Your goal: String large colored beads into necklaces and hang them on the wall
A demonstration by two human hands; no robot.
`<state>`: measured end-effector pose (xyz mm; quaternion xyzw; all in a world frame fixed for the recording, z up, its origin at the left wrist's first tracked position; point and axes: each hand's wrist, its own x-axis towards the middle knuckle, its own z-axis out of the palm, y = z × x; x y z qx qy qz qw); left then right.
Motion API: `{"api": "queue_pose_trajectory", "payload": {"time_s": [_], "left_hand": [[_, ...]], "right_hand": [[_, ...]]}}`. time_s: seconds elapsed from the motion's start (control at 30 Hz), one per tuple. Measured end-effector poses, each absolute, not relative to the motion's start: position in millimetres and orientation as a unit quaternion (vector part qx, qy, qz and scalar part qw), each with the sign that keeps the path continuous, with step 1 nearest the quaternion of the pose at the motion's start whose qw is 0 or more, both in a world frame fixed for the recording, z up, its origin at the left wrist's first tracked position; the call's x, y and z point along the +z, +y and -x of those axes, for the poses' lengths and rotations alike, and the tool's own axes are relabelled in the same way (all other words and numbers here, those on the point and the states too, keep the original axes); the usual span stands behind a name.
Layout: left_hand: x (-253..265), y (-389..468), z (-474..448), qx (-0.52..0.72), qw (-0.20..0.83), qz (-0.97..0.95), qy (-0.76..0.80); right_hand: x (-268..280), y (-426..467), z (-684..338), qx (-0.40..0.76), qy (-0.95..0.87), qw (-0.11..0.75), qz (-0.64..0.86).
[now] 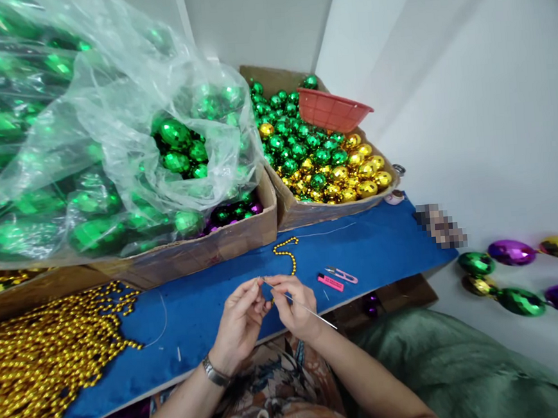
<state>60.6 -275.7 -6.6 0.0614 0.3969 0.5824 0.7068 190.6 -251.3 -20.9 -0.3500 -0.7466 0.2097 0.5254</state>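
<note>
My left hand [241, 321] is closed in a pinch, its fingertips almost touching those of my right hand. Whatever it pinches is too small to make out. In my right hand [294, 307] is a long thin metal needle [322, 318], running from the fingertips back past the wrist. A short strand of gold beads [290, 259] lies on the blue cloth just beyond my hands, partly hidden by the right one. To the right of my hands rest pink-handled thread snips [345, 276] and a small pink box-shaped item [330, 283].
Many gold bead strands [48, 349] cover the left side of the blue table [194, 299]. Behind, cardboard boxes [205, 250] hold green and gold faceted balls, one under a clear plastic bag [122, 118]. A red basket [333, 109] rests in the right box. Large coloured beads [521, 301] appear at far right.
</note>
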Motion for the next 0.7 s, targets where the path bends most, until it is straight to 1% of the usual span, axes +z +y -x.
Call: {"api": "queue_pose_trajectory", "payload": {"time_s": [0.27, 0.43, 0.57, 0.7], "left_hand": [[-12, -273, -60, 0.569, 0.738, -0.048, 0.36], [-10, -268, -56, 0.553, 0.749, -0.031, 0.364], [-5, -264, -53, 0.551, 0.751, -0.073, 0.357], [-1, -261, -52, 0.551, 0.726, -0.128, 0.391]], "right_hand": [[-19, -250, -187, 0.218, -0.749, 0.538, 0.319], [-19, -248, -188, 0.231, -0.749, 0.535, 0.314], [-20, -246, -189, 0.248, -0.756, 0.515, 0.318], [-22, -247, -190, 0.259, -0.755, 0.51, 0.321]]}}
